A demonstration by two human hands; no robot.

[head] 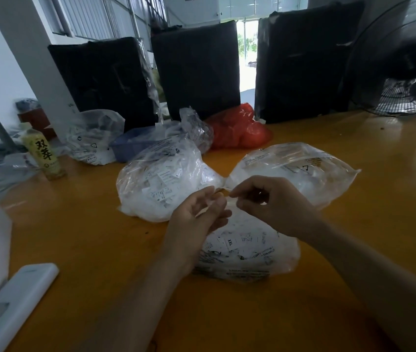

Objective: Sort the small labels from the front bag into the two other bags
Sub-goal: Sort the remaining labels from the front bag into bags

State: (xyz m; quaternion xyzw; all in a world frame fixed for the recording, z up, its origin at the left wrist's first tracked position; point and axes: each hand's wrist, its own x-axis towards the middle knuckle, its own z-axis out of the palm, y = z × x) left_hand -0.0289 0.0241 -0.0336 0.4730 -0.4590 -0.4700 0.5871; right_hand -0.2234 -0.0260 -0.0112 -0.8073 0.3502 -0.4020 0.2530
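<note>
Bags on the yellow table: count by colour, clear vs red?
Clear plastic bags: 5, front bag, left bag, right bag, far-left bag, crumpled bag
Red bags: 1, red bag
Total: 6

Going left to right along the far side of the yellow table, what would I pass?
Bottle with a yellow label → clear bag of labels → blue tray → red bag → black fan.

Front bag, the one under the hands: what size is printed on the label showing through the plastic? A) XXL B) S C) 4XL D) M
A: a white label reading XXL shows through the front bag, just below the left hand.
</note>
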